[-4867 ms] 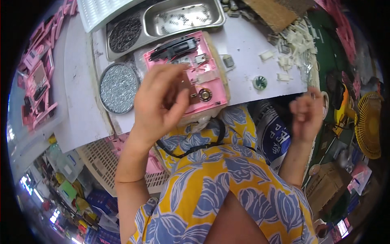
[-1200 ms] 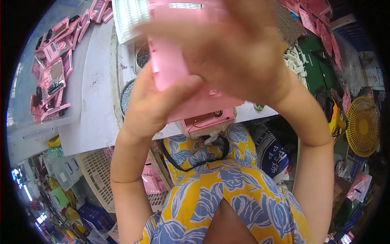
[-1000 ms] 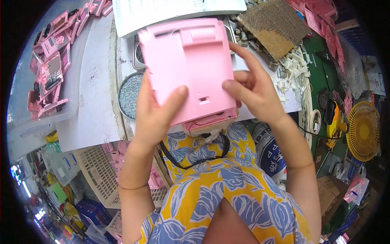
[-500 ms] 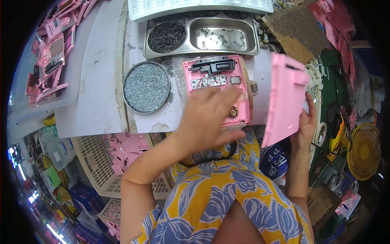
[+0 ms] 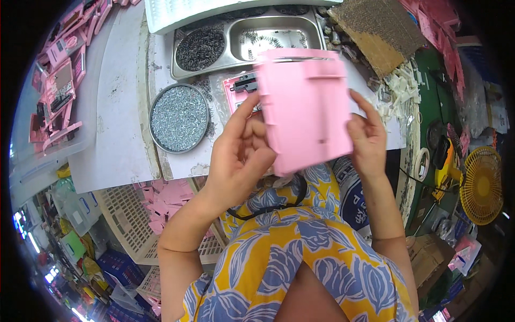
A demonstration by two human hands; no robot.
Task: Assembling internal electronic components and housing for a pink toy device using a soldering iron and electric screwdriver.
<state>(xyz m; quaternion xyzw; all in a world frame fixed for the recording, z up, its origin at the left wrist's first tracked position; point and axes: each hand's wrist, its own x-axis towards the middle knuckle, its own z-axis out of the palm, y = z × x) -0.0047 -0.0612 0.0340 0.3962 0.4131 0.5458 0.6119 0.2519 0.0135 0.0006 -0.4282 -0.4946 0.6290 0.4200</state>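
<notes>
Within curled right hand [image 5: 367, 144], pink panel [image 5: 306, 118]

the right hand [image 5: 367, 144] holds a pink panel [image 5: 306, 118] by its right edge, the left hand [image 5: 240, 149] at its left edge.

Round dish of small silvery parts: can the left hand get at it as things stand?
Probably yes: nothing visible lies between the left hand and the round dish, though that hand seems to touch the pink panel.
</notes>
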